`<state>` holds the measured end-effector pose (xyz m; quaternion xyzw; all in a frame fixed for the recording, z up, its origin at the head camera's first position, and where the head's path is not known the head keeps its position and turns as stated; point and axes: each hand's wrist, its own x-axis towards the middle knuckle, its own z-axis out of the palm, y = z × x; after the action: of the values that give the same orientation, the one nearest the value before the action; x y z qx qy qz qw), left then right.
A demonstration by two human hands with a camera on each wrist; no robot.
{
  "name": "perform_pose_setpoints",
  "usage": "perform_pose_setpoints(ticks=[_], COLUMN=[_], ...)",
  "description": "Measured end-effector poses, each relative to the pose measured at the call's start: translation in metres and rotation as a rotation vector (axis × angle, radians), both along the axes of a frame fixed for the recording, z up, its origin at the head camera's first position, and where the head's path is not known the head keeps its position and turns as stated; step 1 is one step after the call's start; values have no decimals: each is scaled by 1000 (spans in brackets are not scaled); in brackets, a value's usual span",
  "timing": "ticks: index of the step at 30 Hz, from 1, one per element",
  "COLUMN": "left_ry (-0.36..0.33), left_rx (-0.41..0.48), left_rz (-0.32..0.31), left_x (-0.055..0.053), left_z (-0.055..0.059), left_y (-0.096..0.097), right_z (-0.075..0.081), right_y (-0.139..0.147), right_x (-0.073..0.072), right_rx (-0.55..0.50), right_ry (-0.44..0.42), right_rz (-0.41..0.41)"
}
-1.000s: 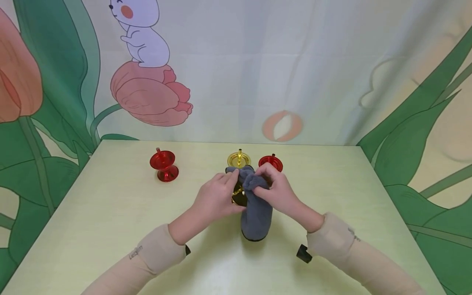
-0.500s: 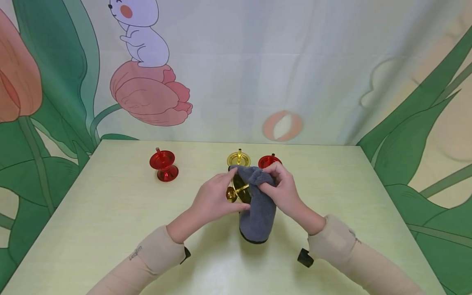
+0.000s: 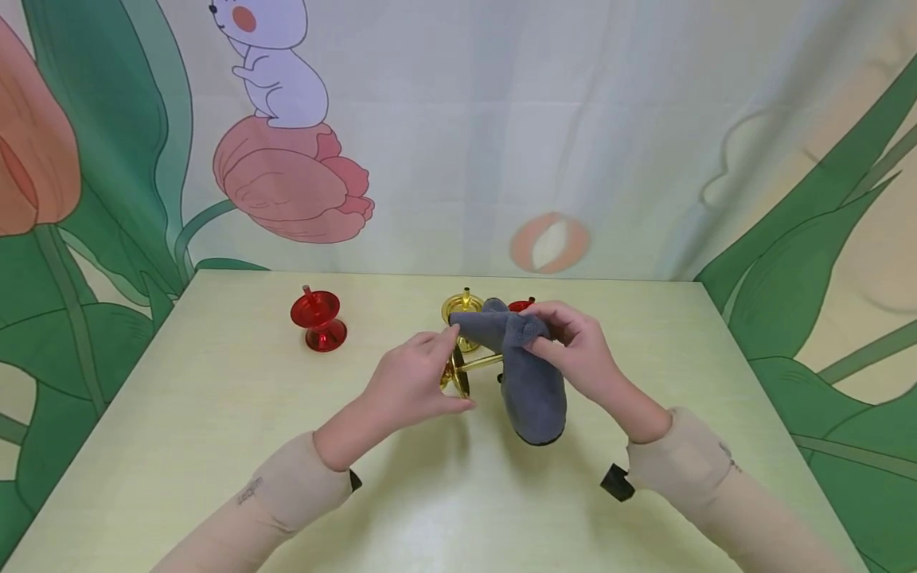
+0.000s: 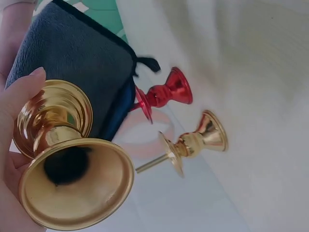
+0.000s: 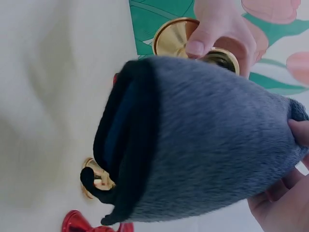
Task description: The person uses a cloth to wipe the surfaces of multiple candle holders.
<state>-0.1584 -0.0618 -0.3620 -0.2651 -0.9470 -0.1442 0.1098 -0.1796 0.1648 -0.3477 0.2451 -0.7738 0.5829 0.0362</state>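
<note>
My left hand (image 3: 404, 382) grips a shiny gold candle holder (image 4: 79, 188) by its dish, thumb and fingers at the rim. The holder lies on its side in the air, its hollow foot facing the left wrist camera. In the head view its thin stem points right, toward a dark grey cloth (image 3: 533, 390). My right hand (image 3: 580, 350) pinches this cloth in a bunch between thumb and fingers. The cloth hangs down in a fold, and one part stretches left to the left fingertips. Black edging and a small loop (image 5: 94, 186) show in the right wrist view.
A second gold candle holder (image 3: 458, 306) stands behind the hands. A red one (image 3: 520, 305) beside it is mostly hidden by the cloth and right hand. Another red candle holder (image 3: 318, 318) stands at the left on the pale table (image 3: 215, 446). A printed curtain (image 3: 430, 159) hangs behind.
My right hand has moved right with the cloth, drawing it off the gold candle holder, whose dish and stem now show. The left hand has turned the holder slightly and shifted a little left.
</note>
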Motion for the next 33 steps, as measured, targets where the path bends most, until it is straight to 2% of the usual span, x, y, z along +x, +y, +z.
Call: perform_pose_setpoints(ticks=[3,7,10,13,17,23,26,29,33], left_ry=[13,51,70,95,143,174,194,225,267], left_rx=[8,22,28,38,65,91,88,87,88], left_rz=[-21,-39,-44,-43,-55,-77,-88,-104,-132], left_x=[0,-1,-1,-1,-2,-2,-2,-3,-4], left_z=[2,4,4,2,0,0,0,-2,-4], left_y=[3,4,3,2,0,-2,-3,-5,-6], right_z=[4,4,3,1,-3,-8,-9,-12,-16], right_y=[-4,-5,-4,-4,-6,-12,-14,-15,-19], right_x=[4,9,9,9,8,10,9,8,5], right_rx=[114,235,258,262,264,368,441,497,526], right_ry=[52,117,132,127,159,311,431,592,769], right_rz=[40,164,270,315,294,195,178,175,154])
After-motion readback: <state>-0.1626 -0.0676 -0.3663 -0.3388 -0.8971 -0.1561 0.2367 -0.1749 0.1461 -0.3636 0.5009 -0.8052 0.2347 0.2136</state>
